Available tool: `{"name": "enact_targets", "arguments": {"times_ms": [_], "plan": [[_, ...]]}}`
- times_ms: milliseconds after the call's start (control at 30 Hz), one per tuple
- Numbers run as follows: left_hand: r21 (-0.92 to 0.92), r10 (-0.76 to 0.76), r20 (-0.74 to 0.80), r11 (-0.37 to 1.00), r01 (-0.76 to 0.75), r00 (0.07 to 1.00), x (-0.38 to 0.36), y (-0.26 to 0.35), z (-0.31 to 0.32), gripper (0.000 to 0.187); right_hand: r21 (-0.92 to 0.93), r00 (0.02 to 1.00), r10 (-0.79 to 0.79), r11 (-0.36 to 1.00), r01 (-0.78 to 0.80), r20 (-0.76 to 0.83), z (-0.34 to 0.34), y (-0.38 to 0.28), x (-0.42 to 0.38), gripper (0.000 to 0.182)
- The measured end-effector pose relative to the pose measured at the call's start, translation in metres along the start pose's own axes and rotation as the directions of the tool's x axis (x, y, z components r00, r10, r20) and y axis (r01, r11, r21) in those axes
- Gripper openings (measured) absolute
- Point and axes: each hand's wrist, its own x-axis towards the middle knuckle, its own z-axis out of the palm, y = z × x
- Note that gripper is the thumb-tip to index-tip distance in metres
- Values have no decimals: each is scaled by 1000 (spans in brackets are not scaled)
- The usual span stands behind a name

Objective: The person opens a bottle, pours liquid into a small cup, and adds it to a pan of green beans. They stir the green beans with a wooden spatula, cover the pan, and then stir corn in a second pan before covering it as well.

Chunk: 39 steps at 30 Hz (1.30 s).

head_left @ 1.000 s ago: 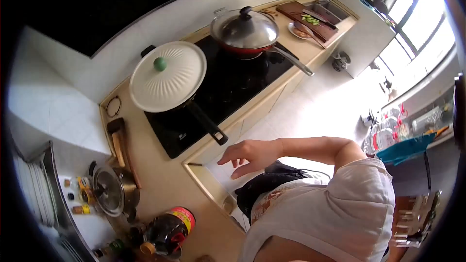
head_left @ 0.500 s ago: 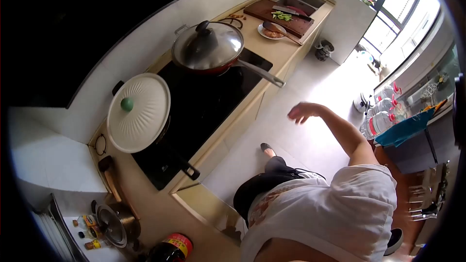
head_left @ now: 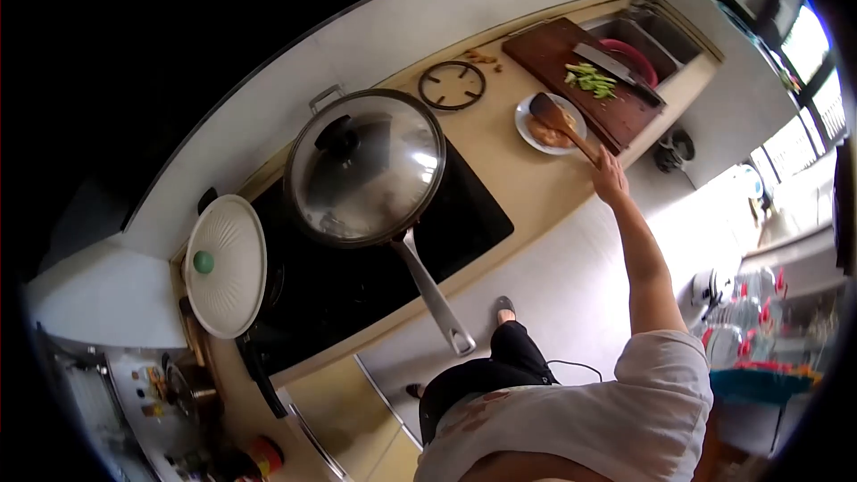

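My right hand is closed around the handle end of a wooden spatula. The dark head of the spatula lies over a white plate of pale pinkish pieces, probably raw meat. Beside that plate is a brown cutting board bearing chopped green vegetable pieces and a cleaver. My left hand is out of view.
A lidded wok stands on the black cooktop, its metal handle jutting past the counter edge. Left of it sits a pan with a cream lid. A round pot stand, a sink and a bin lie farther along.
My right hand has moved from open air above the floor to the spatula and closed on its handle. The view has shifted, bringing the counter nearer.
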Motion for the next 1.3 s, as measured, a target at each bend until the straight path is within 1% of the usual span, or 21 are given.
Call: {"name": "enact_targets", "arguments": {"times_ms": [33, 100, 133, 167, 200, 233, 267, 333, 433, 500, 667, 767, 800, 900, 933, 967, 1000, 1033, 1133, 1200, 1300], "plan": [[-47, 37, 6, 998, -37, 999, 2, 28, -4, 26, -3, 1000, -27, 1000, 27, 13, 3, 5, 8, 54], [-282, 198, 221, 950, -132, 955, 2, 108, 19, 27, 10, 997, -72, 997, 72, 41, 4, 5, 17, 53], [-372, 39, 575, 902, 219, 817, 5, 219, 8, 26, -44, 995, -100, 994, 101, 28, -2, 2, 17, 49], [-612, 351, 601, 780, 131, 719, 5, 269, 26, 23, -100, 992, -124, 987, 125, 15, -3, 2, 19, 46], [-705, 561, 495, 706, -71, 664, 3, 309, 51, 19, -90, 991, -131, 987, 133, 27, 2, 8, 23, 46], [-694, 759, 410, 619, -367, 506, 10, 362, 58, 21, -57, 978, -205, 977, 203, -30, 6, 17, 26, 42], [-787, 790, 407, 558, -263, 458, 3, 396, 84, 25, -29, 958, -273, 962, 271, -92, 10, 23, 28, 38], [-813, 888, 294, 427, -396, 353, -10, 446, 131, 35, -28, 952, -297, 955, 296, -79, 3, 23, 28, 31], [-845, 905, 332, 411, -341, 267, -32, 494, 170, 38, 191, 955, -284, 936, 296, -86, -14, 21, 18, 26], [-790, 869, 482, 488, -372, 116, -41, 511, 183, 38, 325, 970, -240, 915, 239, -39, -39, 3, 7, 27], [-804, 889, 416, 457, -380, 189, -59, 513, 217, 32, 674, 944, -148, 732, -96, 295, -98, -44, -2, 26], [-819, 881, 406, 469, -332, 242, -51, 505, 230, 33, 621, 893, -263, 783, -23, 365, -136, -93, 10, 32], [-850, 894, 352, 430, -305, 278, -40, 503, 232, 34, 596, 864, -349, 800, 72, 363, -142, -107, 19, 33], [-866, 842, 448, 492, -89, 301, -4, 490, 241, 33, 595, 710, -599, 740, 314, 370, -157, -164, 40, 32], [-848, 807, 513, 529, 29, 293, 6, 485, 244, 32, 448, 623, -746, 652, 612, 235, -146, -176, 57, 35], [-848, 807, 512, 529, 24, 295, 13, 483, 235, 32, 374, 662, -614, 789, 488, 430, -142, -198, 68, 31], [-795, 746, 606, 577, 186, 278, 23, 481, 223, 30, 360, 577, -654, 754, 550, 489, -140, -221, 75, 28], [-718, 680, 691, 606, 342, 247, 29, 477, 215, 28, 343, 538, -563, 820, 457, 628, -149, -249, 75, 23], [-673, 662, 709, 532, 514, 242, 38, 463, 214, 26, 285, 447, -546, 801, 527, 708, -140, -306, 81, 16], [-673, 649, 714, 536, 509, 262, 40, 457, 202, 26, 146, 407, -403, 834, 532, 819, -105, -331, 90, 14], [-677, 657, 704, 506, 535, 269, 42, 446, 213, 27, 201, 353, -422, 832, 518, 835, -67, -350, 98, 14]]}}
